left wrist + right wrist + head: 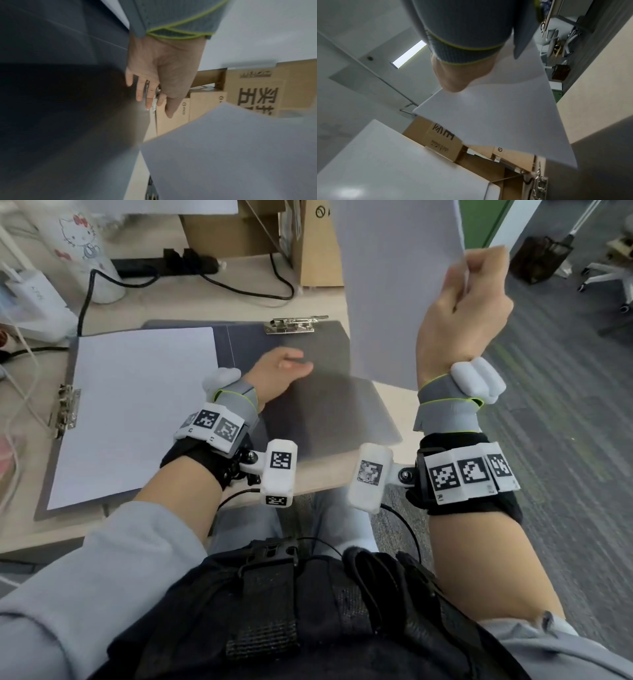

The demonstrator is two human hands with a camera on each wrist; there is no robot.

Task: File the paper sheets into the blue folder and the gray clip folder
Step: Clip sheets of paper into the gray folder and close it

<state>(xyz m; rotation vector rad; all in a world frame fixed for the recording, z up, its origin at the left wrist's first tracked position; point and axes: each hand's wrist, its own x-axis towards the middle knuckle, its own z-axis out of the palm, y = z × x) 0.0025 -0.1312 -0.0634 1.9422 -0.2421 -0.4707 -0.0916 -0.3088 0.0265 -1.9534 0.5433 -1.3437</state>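
I see the right hand [466, 313] raised above the desk edge, fingers curled round the side of a white paper sheet [394, 285] that hangs upright from the grip. The left hand [277, 373] lies low and forward of it, fingers straight and slightly spread over the dark cover of the gray clip folder [308, 347]; whether they press on it or hover, I cannot tell, since that part is blurred. The folder's metal clip [294, 325] sits just beyond the left fingertips. To the left of the left hand lies another folder [61, 371], open, with a white sheet [137, 412] on it and a clip at its outer edge. Both rest on a pale wooden desk [318, 474]. Beyond the hands stand cardboard boxes [236, 231], a black power strip [164, 265] with cables, and a white patterned bottle [82, 244]. To the right of the right hand the floor is gray striped carpet [565, 422], with a white office chair base [606, 275] further off.
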